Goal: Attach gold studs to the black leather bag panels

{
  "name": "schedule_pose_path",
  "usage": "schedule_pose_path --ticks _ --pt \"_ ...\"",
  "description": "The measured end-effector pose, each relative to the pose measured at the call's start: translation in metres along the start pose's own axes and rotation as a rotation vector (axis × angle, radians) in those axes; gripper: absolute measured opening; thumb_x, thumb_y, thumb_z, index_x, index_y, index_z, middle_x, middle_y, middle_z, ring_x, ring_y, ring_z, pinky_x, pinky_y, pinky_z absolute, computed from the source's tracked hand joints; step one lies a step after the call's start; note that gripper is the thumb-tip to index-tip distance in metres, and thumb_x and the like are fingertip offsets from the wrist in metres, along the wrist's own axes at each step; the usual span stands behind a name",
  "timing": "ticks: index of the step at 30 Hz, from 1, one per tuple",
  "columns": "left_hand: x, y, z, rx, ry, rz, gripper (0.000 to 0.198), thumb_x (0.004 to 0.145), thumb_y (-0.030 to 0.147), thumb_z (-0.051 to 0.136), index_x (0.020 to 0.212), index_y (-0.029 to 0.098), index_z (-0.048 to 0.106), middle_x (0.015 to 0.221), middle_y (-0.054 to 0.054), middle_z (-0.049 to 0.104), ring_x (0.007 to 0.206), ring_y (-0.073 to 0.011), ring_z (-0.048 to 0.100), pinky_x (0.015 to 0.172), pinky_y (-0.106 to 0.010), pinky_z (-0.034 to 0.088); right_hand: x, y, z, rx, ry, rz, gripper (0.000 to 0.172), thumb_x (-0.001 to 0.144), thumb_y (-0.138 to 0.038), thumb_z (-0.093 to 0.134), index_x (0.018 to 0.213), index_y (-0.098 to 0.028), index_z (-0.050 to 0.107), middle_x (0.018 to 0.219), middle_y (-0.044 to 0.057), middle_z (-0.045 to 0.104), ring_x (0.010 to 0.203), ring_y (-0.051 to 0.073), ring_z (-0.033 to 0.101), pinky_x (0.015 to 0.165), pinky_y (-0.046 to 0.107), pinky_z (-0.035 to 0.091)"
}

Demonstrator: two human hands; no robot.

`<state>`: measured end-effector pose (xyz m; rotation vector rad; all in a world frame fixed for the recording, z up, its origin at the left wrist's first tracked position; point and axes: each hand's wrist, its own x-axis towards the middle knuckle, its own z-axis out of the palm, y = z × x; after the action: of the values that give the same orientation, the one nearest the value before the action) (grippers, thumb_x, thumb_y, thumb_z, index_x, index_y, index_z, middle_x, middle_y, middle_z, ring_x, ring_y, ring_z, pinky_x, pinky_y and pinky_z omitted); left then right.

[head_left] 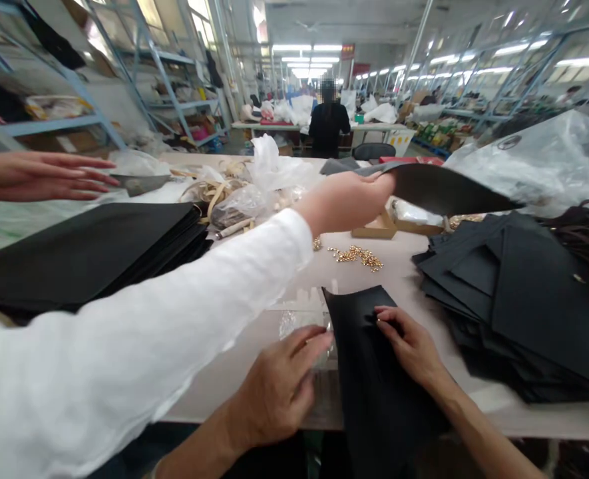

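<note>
Head view: the left hand point(281, 379) is observed half curled beside the left edge of a black panel point(374, 392); whether anything is gripped by it cannot be told. The right hand point(411, 342) is placed on the upper part of the panel, with thumb and forefinger drawn close together; whether a small part is pinched between them cannot be confirmed. The panel is laid lengthwise on the table point(224, 372), with its lower end carried past the near edge. Clear plastic items point(288, 322) are seen just left of the panel.

Beyond the panel, gold-coloured studs point(357, 256) are scattered in a loose heap, and a shallow cardboard tray point(374, 231) is positioned behind them. To the right, a pile of black pieces point(538, 293) is fanned unevenly; to the left, a neater black stack point(84, 243) is noted.

From the left, a co-worker's white sleeve point(199, 293) is extended across the table, and a dark sheet point(444, 189) is held by that hand point(347, 203). A second co-worker's hand point(44, 176) is held outstretched above the left stack. Farther off, crumpled clear plastic point(274, 166), tan strips point(214, 199), blue shelving point(159, 60) and a dark-clothed person point(329, 123) are recorded.
</note>
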<state>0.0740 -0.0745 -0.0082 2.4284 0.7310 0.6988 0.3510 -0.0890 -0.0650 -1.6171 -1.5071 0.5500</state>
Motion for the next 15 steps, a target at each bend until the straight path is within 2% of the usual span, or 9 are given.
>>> schedule_pose_path --ticks 2,3,4,6,8,11,13,15 --pt "-0.010 -0.002 0.003 0.312 0.155 0.072 0.064 0.076 0.006 0.047 0.137 0.018 0.032 0.138 -0.014 0.036 0.123 -0.0263 0.040 0.100 -0.041 0.040 -0.006 -0.006 0.003 0.025 -0.004 -0.008 0.014 0.084 -0.033 0.050 0.086 -0.022 0.059 0.109 0.006 0.063 0.102 0.021 0.058 0.092 0.036 0.040" --pt "-0.014 -0.003 0.005 0.427 0.192 0.099 0.063 0.077 0.006 0.048 0.136 0.020 0.034 0.138 -0.014 0.037 0.118 -0.0268 0.044 0.095 -0.042 0.044 -0.009 -0.010 0.005 0.038 -0.005 -0.010 0.014 0.084 -0.033 0.050 0.086 -0.022 0.059 0.110 0.006 0.063 0.103 0.021 0.057 0.092 0.036 0.040" --pt "-0.018 -0.002 0.007 0.511 0.189 0.131 0.059 0.078 0.006 0.047 0.133 0.022 0.038 0.137 -0.013 0.040 0.111 -0.0258 0.050 0.089 -0.041 0.048 -0.012 -0.014 0.006 0.052 -0.008 -0.011 0.014 0.084 -0.033 0.051 0.086 -0.022 0.060 0.110 0.006 0.063 0.104 0.021 0.057 0.093 0.036 0.039" --pt "-0.024 0.002 0.009 0.577 0.106 0.188 0.047 0.080 0.005 0.044 0.123 0.024 0.049 0.131 -0.011 0.049 0.090 -0.0209 0.059 0.074 -0.035 0.052 -0.018 -0.022 0.009 0.081 -0.021 -0.014 0.014 0.084 -0.032 0.051 0.085 -0.022 0.060 0.109 0.006 0.063 0.103 0.021 0.057 0.093 0.036 0.040" --pt "-0.029 0.007 0.010 0.518 0.001 0.182 0.037 0.082 0.007 0.043 0.113 0.021 0.055 0.126 -0.009 0.055 0.080 -0.0182 0.062 0.067 -0.030 0.053 -0.024 -0.031 0.010 0.109 -0.035 -0.016 0.014 0.084 -0.031 0.051 0.083 -0.021 0.061 0.108 0.006 0.064 0.103 0.020 0.058 0.092 0.035 0.041" --pt "-0.030 0.015 0.004 0.315 -0.104 0.071 0.031 0.085 0.009 0.039 0.107 0.022 0.057 0.113 -0.006 0.063 0.082 -0.0167 0.064 0.066 -0.024 0.050 -0.031 -0.044 0.007 0.135 -0.035 0.002 0.016 0.084 -0.032 0.053 0.082 -0.019 0.062 0.100 0.006 0.066 0.095 0.020 0.061 0.085 0.031 0.046" --pt "-0.026 0.024 -0.008 0.214 -0.143 -0.053 0.027 0.088 0.014 0.037 0.101 0.023 0.058 0.095 -0.003 0.066 0.078 -0.0156 0.063 0.064 -0.022 0.046 -0.035 -0.054 -0.003 0.147 -0.035 0.024 0.020 0.084 -0.034 0.053 0.083 -0.018 0.063 0.084 0.005 0.067 0.080 0.019 0.063 0.073 0.029 0.050" --pt "-0.019 0.037 -0.026 0.170 -0.140 -0.202 0.022 0.091 0.024 0.037 0.090 0.024 0.059 0.079 0.000 0.064 0.071 -0.0151 0.061 0.061 -0.022 0.042 -0.043 -0.066 -0.022 0.162 0.018 0.048 0.021 0.083 -0.037 0.056 0.084 -0.018 0.064 0.071 0.003 0.065 0.068 0.018 0.062 0.065 0.028 0.050"
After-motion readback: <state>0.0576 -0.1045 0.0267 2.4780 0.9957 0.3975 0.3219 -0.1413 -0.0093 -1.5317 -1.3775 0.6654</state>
